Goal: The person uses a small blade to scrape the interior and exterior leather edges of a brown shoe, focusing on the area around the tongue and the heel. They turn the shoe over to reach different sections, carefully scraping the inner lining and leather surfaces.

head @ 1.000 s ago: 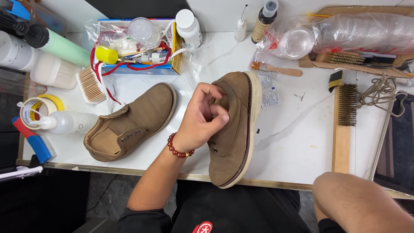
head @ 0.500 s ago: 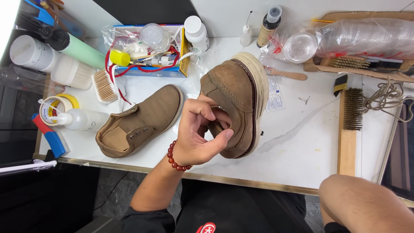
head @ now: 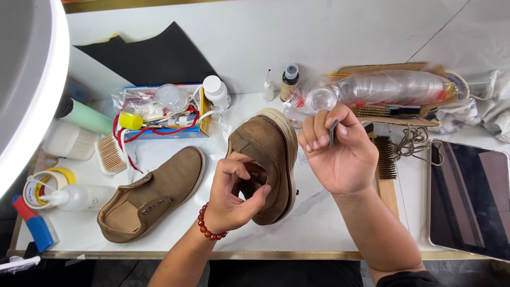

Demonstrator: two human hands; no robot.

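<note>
A: Why is that brown shoe (head: pixel 271 159) standing on its side in the middle of the tabletop (head: pixel 324 223)?

B: The left hand (head: pixel 234 194) has its fingers hooked into the opening, closed on the collar, which seems to prop it with the pale sole turned right.

A: And the right hand (head: pixel 340 154)?

B: Raised just beside the sole, pinching a small dark flat piece (head: pixel 333 133) between thumb and fingertips; I cannot tell what it is.

A: The other shoe (head: pixel 151 196)?

B: Flat on the tabletop to the left, opening up, untouched. A wire brush (head: pixel 387 165) lies behind the right hand.
</note>
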